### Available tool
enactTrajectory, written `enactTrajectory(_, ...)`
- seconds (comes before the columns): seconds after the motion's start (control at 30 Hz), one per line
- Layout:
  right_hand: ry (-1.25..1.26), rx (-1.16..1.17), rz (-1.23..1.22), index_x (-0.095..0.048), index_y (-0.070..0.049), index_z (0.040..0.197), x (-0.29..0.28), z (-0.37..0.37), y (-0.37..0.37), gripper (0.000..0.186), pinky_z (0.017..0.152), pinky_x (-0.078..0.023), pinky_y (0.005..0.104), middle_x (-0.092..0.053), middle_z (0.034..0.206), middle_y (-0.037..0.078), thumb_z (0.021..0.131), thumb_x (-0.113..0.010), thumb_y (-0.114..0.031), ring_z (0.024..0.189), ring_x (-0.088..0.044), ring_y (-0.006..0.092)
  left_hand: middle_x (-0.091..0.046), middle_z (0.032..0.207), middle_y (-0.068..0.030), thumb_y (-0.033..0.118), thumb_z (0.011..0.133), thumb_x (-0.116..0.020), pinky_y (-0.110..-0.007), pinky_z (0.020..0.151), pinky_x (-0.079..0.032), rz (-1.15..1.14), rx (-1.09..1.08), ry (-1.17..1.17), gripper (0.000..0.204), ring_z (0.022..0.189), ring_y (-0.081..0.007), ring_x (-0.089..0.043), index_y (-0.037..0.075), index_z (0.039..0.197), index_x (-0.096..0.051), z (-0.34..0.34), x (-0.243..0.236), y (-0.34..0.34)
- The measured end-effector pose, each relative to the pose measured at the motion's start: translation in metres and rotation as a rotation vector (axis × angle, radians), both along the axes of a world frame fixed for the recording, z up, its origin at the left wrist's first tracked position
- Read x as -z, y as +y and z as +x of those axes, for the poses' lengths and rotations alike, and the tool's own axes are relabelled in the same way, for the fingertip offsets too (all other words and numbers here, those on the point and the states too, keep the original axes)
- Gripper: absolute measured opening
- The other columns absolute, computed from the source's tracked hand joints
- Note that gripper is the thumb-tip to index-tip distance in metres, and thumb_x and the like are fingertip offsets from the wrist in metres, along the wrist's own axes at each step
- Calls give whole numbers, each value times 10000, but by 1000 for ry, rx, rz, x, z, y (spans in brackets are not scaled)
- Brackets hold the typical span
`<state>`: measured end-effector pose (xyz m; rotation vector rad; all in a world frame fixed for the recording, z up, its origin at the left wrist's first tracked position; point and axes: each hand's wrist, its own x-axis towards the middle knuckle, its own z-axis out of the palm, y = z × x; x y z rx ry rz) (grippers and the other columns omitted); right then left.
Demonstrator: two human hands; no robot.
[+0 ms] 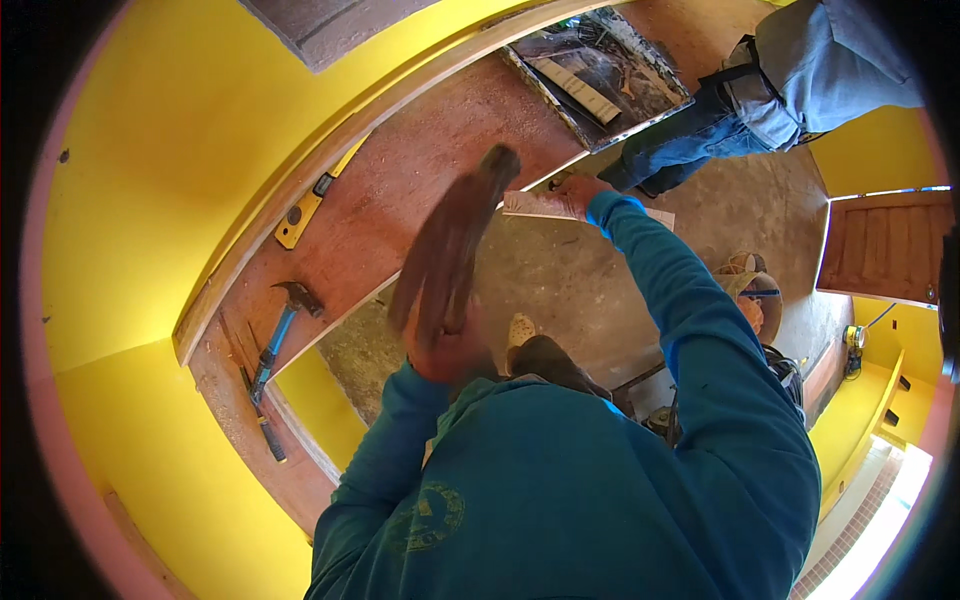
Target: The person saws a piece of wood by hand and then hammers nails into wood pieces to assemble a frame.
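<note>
One round emblem (437, 516) marks the teal shirt (600, 490); left grip (440, 348) clasps a blurred brown object (447, 240), right grip (581, 194) a pale strip (535, 206).

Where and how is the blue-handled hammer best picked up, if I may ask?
Probably by the hammer's blue handle, from above and the right: its head lies at the far end, another tool crowds the near end, and the yellow wall stands to its left.

Reddish-brown counter (385, 205): yellow level (308, 210) along back edge, blue-handled hammer (280, 342), dark-handled tool (270, 437) near hammer
</note>
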<state>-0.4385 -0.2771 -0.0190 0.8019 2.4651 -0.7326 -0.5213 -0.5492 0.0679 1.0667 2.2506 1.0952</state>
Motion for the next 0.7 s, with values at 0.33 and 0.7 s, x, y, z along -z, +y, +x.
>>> enactTrajectory(0.33, 285, -161, -96, -601, -18, 741, 10, 15, -8, 625, 656, -384, 405, -546, 774, 196, 665, -398, -605, 742, -504, 348, -521, 611, -181, 136, 647, -541, -409, 503, -415, -153, 70, 99, 359, 580, -366, -512, 32, 970, -424, -7, 39, -25)
enactTrajectory(0.7, 116, -33, -95, -523, -7, 972, -2, -14, 2, 662, 836, -320, 357, -474, 1037, 197, 670, -410, -585, 975, -435, 309, -497, 580, -187, 155, 661, -560, -364, 454, -391, -12, -84, 42, 241, 524, -327, -516, 27, 823, -438, -3, -27, -19)
